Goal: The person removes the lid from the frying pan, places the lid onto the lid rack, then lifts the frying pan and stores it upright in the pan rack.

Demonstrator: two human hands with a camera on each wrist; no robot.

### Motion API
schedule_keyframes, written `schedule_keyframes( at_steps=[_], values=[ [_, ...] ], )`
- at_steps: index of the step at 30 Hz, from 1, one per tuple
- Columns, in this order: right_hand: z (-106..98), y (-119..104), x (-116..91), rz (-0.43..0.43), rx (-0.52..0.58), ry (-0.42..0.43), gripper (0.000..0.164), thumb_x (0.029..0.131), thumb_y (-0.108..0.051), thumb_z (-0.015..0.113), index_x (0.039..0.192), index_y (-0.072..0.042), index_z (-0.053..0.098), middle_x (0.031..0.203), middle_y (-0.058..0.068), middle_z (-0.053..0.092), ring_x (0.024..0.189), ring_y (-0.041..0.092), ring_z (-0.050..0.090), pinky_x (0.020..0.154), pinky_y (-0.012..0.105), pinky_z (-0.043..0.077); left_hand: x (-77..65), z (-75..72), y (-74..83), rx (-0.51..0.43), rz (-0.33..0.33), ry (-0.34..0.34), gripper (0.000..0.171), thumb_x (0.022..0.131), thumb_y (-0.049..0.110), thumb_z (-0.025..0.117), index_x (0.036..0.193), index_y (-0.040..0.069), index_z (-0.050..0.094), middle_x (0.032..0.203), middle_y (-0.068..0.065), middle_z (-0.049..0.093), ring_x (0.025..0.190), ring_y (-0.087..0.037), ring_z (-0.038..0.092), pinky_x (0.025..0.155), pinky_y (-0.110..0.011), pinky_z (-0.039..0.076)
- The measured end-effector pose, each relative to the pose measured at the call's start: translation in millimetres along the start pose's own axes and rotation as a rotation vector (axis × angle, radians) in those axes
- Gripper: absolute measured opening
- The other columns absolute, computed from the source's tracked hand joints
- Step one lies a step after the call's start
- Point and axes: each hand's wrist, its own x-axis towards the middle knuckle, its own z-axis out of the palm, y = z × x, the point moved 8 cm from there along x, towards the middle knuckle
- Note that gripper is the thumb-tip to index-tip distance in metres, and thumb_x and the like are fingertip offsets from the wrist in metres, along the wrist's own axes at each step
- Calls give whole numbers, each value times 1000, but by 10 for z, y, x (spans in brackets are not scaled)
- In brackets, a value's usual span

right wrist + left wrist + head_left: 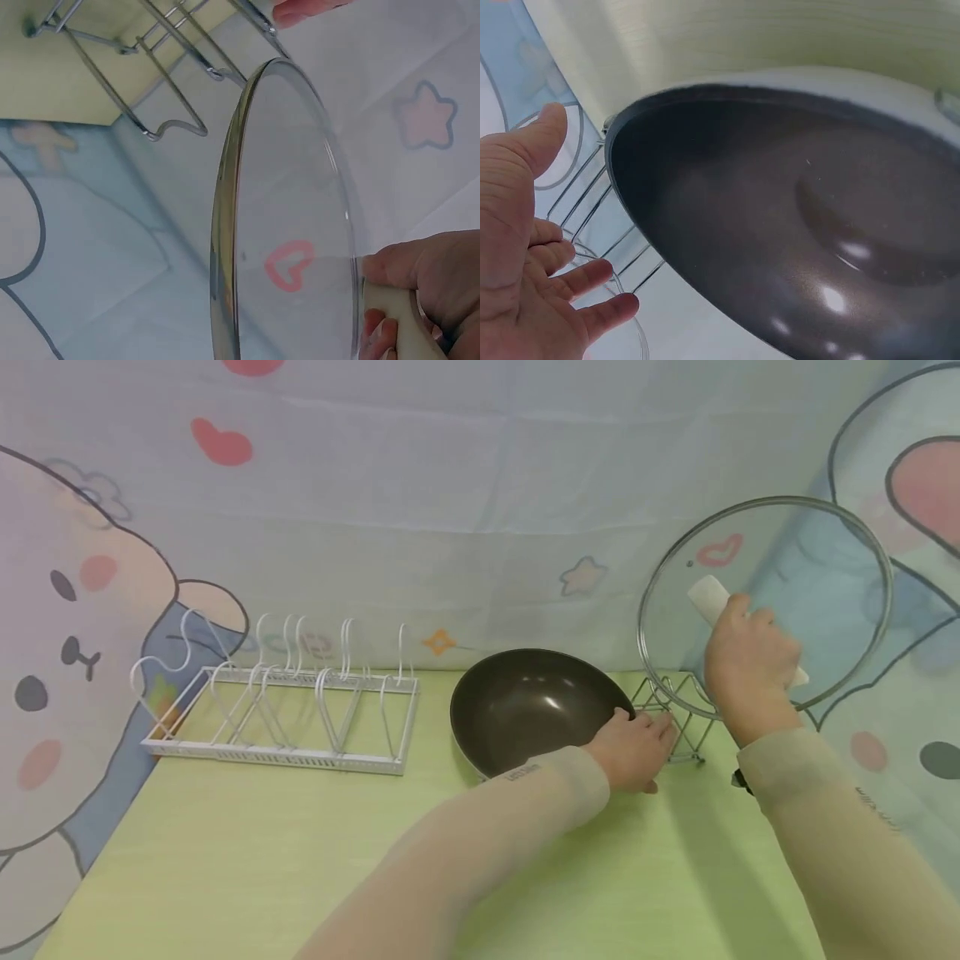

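A dark-lined wok (517, 714) sits toward the back of the table. My left hand (633, 752) is at its right rim, in front of a small silver wire rack (697, 745). In the left wrist view its fingers (592, 277) are loosely extended and spread beside the wires, with the thumb apart from the wok's edge. My right hand (753, 656) grips the pale handle (707, 596) of a round glass lid (832, 577), raised and tilted nearly upright over the wire rack. The right wrist view has the lid (300, 202) edge-on, its metal rim close to the rack.
A white metal rack (273, 758) with several curved dividers stands at the left on the light green table (300, 852). Behind the table hangs a cartoon-print cloth (420, 510), which also covers both sides.
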Motion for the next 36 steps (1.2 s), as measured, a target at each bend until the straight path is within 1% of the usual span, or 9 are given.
schedule_keyframes(
  at_steps=[6, 11, 13, 18, 19, 22, 25, 30, 36],
  values=[
    [-17, -2, 17, 12, -1, -21, 47, 105, -5, 46, 145, 14, 30, 105, 41, 52, 88, 57, 65, 68, 64, 56, 52, 11, -52, -1, -23, 3, 99, 103, 74, 48, 174, 21, 4, 183, 5, 4, 164, -13, 26, 131, -40, 34],
    [25, 10, 34, -5, -18, -15, 40, 104, -4, 47, 137, 15, 34, 102, 40, 53, 88, 57, 64, 69, 64, 56, 93, 22, -66, -8, -37, -8, 98, 104, 73, 48, 174, 21, 3, 183, 4, 1, 165, -14, 24, 131, -40, 33],
    [76, 12, 33, -13, -28, -15, 39, 103, -4, 48, 135, 15, 34, 102, 40, 53, 89, 57, 64, 72, 64, 55, 95, 26, -59, -4, -39, -16, 98, 104, 73, 47, 174, 22, 2, 183, 4, -1, 165, -14, 23, 131, -40, 33],
    [315, 13, -2, -58, -62, -20, 52, 102, -6, 56, 142, 19, 32, 100, 42, 58, 90, 55, 64, 76, 64, 53, 88, 25, -32, -1, -40, -20, 98, 104, 73, 47, 174, 22, 2, 183, 5, 0, 165, -12, 23, 131, -39, 33],
    [372, 17, -12, -67, -68, -28, 57, 102, -6, 57, 145, 20, 30, 100, 43, 59, 88, 55, 64, 76, 64, 53, 90, 24, -23, -1, -38, -20, 98, 103, 73, 47, 174, 22, 2, 183, 6, 0, 165, -12, 23, 131, -38, 33],
    [515, 24, -30, -83, -75, -48, 57, 104, -6, 57, 146, 21, 29, 94, 42, 60, 80, 53, 66, 69, 62, 55, 98, 28, 7, -7, -35, -25, 98, 103, 74, 47, 174, 24, 1, 182, 8, -1, 166, -11, 21, 131, -38, 33],
    [613, -9, -30, -100, -84, -67, 60, 105, -7, 57, 150, 20, 26, 95, 42, 59, 76, 53, 66, 65, 61, 56, 102, 37, 16, -6, -36, -39, 98, 103, 74, 47, 174, 25, 0, 182, 9, -3, 167, -10, 18, 132, -38, 32],
    [698, -109, -18, -139, -76, -75, 63, 107, -8, 56, 154, 19, 24, 100, 42, 60, 80, 52, 67, 67, 63, 56, 112, 25, 23, -15, -30, -29, 97, 102, 74, 49, 174, 27, 3, 182, 9, 0, 167, -10, 18, 131, -39, 33],
    [692, -173, -10, -146, -77, -68, 54, 107, -8, 54, 145, 21, 30, 94, 40, 58, 76, 49, 66, 62, 59, 57, 110, 16, 29, -11, -27, -16, 97, 101, 75, 49, 174, 27, 7, 182, 10, 2, 165, -12, 24, 130, -39, 35]
  ],
)
